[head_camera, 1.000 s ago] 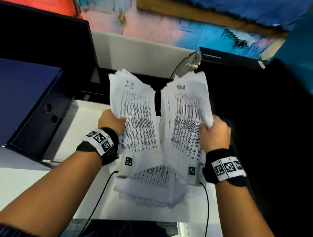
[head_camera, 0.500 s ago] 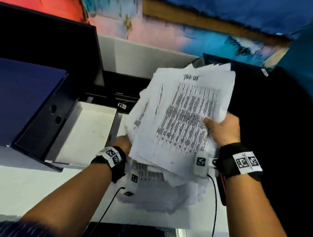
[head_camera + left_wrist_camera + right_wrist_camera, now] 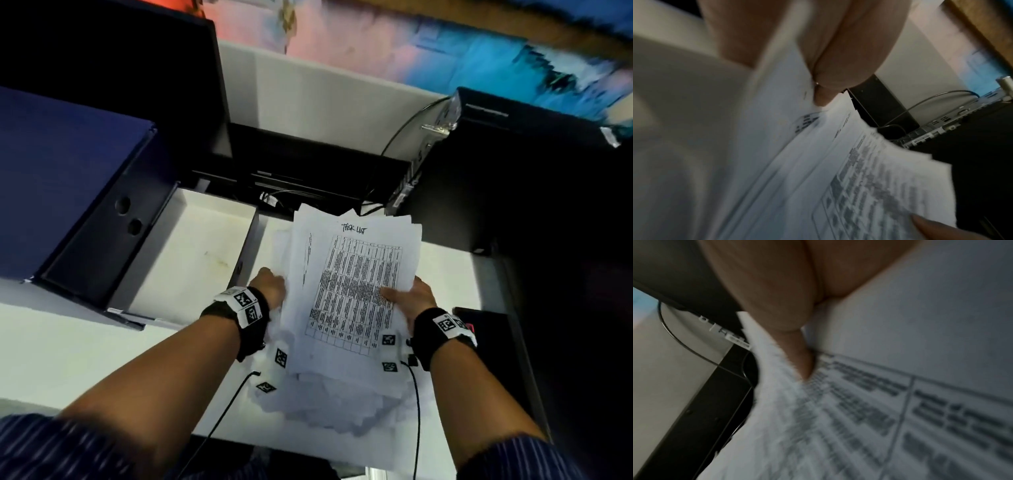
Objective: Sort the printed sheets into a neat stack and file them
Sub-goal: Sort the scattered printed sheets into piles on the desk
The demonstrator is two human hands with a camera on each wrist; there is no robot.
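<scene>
A ragged bundle of printed sheets [image 3: 356,284], topped by a page headed "TASK LIST", is held over the white desk [image 3: 68,349]. My left hand [image 3: 274,284] grips its left edge, with the fingers hidden under the paper. My right hand [image 3: 397,298] grips the right edge, thumb on top of the table print. More loose sheets [image 3: 329,407] lie spread on the desk below the bundle. In the left wrist view my left hand [image 3: 822,91] pinches the fanned sheets [image 3: 818,162]. The right wrist view shows my right thumb [image 3: 801,356] pressed on the top sheet [image 3: 890,402].
An open blue box file [image 3: 78,192] with a white inside [image 3: 191,253] stands at the left. A black computer case [image 3: 513,178] with a cable [image 3: 404,123] stands at the right. A dark monitor [image 3: 120,68] is behind. A dark flat object [image 3: 486,329] lies by my right wrist.
One second ago each hand held its own bundle, side by side and raised. The two bundles have come together into one, which both hands have lowered toward the desk.
</scene>
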